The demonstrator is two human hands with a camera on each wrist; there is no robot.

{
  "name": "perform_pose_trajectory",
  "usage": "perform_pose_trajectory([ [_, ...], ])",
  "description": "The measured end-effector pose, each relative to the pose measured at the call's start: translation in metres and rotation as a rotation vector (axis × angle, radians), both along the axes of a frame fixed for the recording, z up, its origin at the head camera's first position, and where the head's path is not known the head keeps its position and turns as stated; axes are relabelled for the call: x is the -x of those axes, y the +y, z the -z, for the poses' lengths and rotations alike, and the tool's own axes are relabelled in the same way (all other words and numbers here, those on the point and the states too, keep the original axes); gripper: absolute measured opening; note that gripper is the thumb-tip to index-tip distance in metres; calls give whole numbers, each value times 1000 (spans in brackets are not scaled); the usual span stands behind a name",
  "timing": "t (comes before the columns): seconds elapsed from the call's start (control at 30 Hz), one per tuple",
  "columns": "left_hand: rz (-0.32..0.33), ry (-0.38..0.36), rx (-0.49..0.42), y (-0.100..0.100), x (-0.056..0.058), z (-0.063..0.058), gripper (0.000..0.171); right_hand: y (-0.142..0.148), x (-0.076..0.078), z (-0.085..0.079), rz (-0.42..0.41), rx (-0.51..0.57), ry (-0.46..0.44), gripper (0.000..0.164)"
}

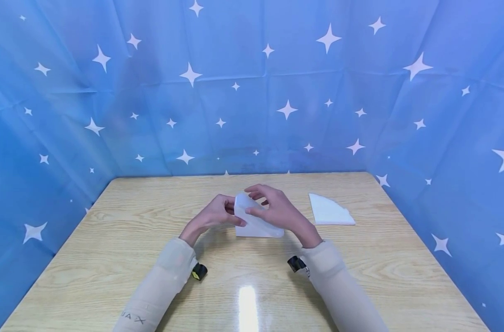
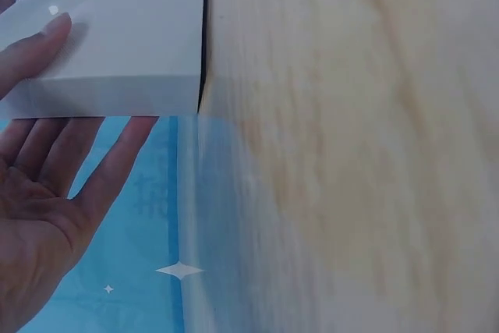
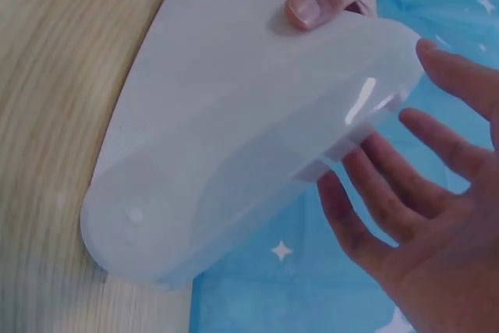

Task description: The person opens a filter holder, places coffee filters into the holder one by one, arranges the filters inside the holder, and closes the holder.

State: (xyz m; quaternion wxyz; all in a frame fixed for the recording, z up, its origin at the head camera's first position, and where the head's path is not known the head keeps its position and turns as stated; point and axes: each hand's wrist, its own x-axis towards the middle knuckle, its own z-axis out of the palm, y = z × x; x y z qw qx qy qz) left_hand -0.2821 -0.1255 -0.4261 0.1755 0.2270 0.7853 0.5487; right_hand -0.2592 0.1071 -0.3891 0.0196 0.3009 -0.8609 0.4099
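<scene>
A white fan-shaped case (image 1: 252,226) with a translucent plastic cover (image 3: 312,138) along its curved side stands tilted above the middle of the table. My left hand (image 1: 219,212) grips its straight side, thumb (image 2: 43,44) on the flat face and fingers behind. On the other side, my right hand (image 1: 277,210) curves around the cover. Its thumb touches the cover's end, and several fingertips (image 3: 335,204) meet the rim from behind. The index finger appears slightly apart from it. What the case contains is hidden.
A second white fan-shaped piece (image 1: 328,211), flat and thin, lies on the wooden table (image 1: 111,249) to the right of my hands. Blue cloth with white stars (image 1: 235,115) hangs behind the table and along both sides.
</scene>
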Motion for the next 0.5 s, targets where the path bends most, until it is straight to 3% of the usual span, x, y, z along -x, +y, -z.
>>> perform_pose_trajectory([
  [0.5,38,15,33,-2,0,0,36,-10,-3,7,-28,-28,85,45],
])
